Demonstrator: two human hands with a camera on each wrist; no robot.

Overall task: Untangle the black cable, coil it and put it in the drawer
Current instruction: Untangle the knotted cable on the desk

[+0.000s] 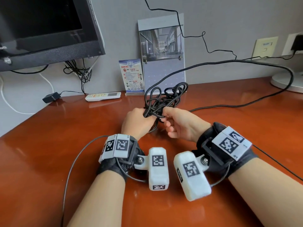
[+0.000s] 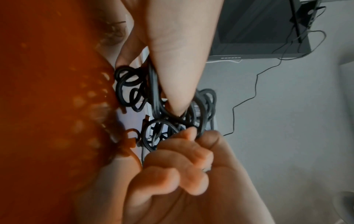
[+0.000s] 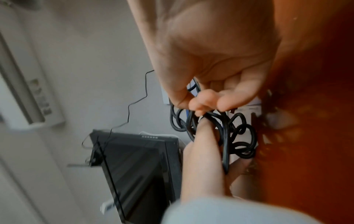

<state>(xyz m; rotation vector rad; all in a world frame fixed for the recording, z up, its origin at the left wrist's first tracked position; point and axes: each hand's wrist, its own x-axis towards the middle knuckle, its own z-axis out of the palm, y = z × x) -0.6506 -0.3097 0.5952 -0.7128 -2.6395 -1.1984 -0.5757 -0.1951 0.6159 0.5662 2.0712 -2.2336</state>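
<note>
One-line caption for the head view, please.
Both hands, left hand and right hand, grip a tangled black cable above the wooden desk.

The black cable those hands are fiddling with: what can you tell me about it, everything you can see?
The black cable is a thin, round, rubbery-looking cord, bunched into a knotted mass of loops above the reddish-brown desk. The left hand grips the near side of the tangle; the right hand pinches strands beside it. One long free stretch sweeps off right in a wide arc, lying on the desk part of the way. Its ends cannot be made out.
</note>
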